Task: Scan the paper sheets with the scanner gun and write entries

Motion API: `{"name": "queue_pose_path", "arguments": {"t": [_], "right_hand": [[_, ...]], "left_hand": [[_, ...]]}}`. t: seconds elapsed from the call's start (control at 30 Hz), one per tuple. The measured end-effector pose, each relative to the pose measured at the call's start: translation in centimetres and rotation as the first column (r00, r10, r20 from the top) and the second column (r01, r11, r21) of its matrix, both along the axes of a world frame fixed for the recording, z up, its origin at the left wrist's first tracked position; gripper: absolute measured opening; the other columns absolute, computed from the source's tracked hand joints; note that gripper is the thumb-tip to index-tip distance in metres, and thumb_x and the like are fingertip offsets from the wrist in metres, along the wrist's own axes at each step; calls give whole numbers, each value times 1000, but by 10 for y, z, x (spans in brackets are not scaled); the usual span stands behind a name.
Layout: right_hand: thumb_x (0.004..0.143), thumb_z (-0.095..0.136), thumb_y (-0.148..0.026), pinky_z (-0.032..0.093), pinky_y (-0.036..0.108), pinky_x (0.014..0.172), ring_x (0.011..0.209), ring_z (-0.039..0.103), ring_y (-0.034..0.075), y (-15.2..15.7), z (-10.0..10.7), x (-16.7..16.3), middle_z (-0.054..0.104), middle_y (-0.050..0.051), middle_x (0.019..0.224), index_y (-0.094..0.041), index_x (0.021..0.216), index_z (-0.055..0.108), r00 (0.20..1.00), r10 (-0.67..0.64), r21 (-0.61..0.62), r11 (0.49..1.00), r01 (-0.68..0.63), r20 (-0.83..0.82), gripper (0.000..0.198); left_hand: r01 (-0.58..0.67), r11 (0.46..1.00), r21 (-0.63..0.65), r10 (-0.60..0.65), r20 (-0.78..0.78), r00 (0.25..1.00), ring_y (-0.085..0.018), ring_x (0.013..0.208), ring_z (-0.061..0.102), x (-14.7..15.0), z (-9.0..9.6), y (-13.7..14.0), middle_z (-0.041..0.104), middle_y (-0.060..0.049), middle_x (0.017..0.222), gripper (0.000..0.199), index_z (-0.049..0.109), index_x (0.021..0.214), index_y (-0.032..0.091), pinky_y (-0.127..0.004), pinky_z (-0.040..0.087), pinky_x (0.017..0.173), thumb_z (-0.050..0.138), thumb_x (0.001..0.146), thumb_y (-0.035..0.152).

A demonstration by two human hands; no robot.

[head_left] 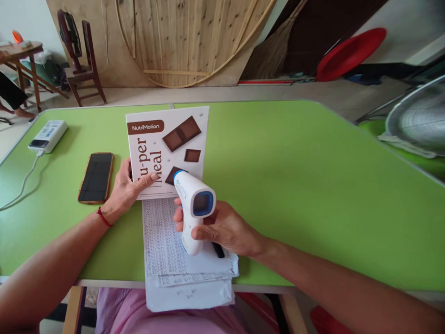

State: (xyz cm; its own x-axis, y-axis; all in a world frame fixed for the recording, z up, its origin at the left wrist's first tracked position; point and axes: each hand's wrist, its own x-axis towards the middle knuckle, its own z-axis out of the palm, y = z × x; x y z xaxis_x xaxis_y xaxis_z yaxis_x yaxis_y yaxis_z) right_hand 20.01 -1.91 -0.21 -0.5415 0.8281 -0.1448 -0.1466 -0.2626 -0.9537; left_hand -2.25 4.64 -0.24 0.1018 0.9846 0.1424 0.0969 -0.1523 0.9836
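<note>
My left hand (pixel 130 183) grips a white box (pixel 181 162) by its lower left side, thumb on the front. The box stands tilted up, its face toward me, with chocolate pieces and the word NutriMotion printed on it. In my right hand (pixel 222 227) is a white infrared thermometer (pixel 194 208) with a blue-rimmed screen, its front end close to the box's lower part. Whether it touches the box I cannot tell. Beneath both lie handwritten sheets of paper (pixel 163 241), stacked and overhanging the table's near edge. A black pen-like object (pixel 219 250) rests on them, partly hidden by my right hand.
On the green table (pixel 295 185), a smartphone (pixel 96 178) lies left of my left hand. Farther left sits a white power bank (pixel 48 135) with a cable (pixel 26 178). Beyond are a wooden chair (pixel 81 76), a broom (pixel 274 51) and a red round object (pixel 351 53). Someone's leg (pixel 12 93) shows far left.
</note>
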Motion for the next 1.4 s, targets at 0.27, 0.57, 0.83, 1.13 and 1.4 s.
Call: {"name": "queue_pose_path", "arguments": {"t": [0.27, 0.57, 0.83, 1.13, 1.4], "right_hand": [[64, 85, -46, 59, 32, 68, 75, 69, 16, -3, 2, -2, 70, 5, 83, -17, 87, 67, 999, -26, -17, 999, 27, 48, 41], [65, 84, -46, 58, 31, 67, 73, 69, 16, -3, 8, -3, 71, 5, 81, -16, 84, 68, 998, -39, -15, 999, 40, 47, 39], [65, 83, -50, 57, 30, 66, 74, 69, 16, -2, 6, -3, 70, 6, 82, -16, 85, 68, 997, -33, -7, 999, 33, 74, 42], [62, 85, -48, 56, 28, 66, 73, 68, 15, -4, 7, -3, 69, 3, 82, -17, 83, 65, 996, -51, -37, 998, 54, 79, 43], [61, 86, -45, 56, 27, 64, 75, 67, 14, -3, 2, -2, 68, 3, 86, -17, 85, 62, 997, -55, -47, 997, 57, 47, 45]], "left_hand": [[18, 1000, -4, -19, -9, 1000, -31, 102, 63, 2, 4, -5, 65, -12, 115, 60, 55, 111, 19, -51, 54, 88, 83, 67, 48], [27, 1000, 14, -27, -8, 1000, -31, 103, 64, 2, 2, -4, 65, -12, 114, 60, 53, 113, 18, -50, 55, 86, 83, 68, 46], [14, 1000, -7, -14, -38, 999, -32, 105, 62, 3, 6, -5, 64, -15, 116, 67, 51, 114, 15, -52, 52, 90, 82, 65, 50], [75, 997, -17, -76, -115, 990, -30, 102, 63, -2, 9, 0, 65, -13, 115, 65, 52, 114, 16, -49, 53, 87, 82, 66, 48], [138, 990, -25, -135, -420, 897, -30, 98, 63, -17, 21, 9, 66, -12, 111, 64, 54, 112, 16, -49, 51, 84, 77, 68, 57]]}}
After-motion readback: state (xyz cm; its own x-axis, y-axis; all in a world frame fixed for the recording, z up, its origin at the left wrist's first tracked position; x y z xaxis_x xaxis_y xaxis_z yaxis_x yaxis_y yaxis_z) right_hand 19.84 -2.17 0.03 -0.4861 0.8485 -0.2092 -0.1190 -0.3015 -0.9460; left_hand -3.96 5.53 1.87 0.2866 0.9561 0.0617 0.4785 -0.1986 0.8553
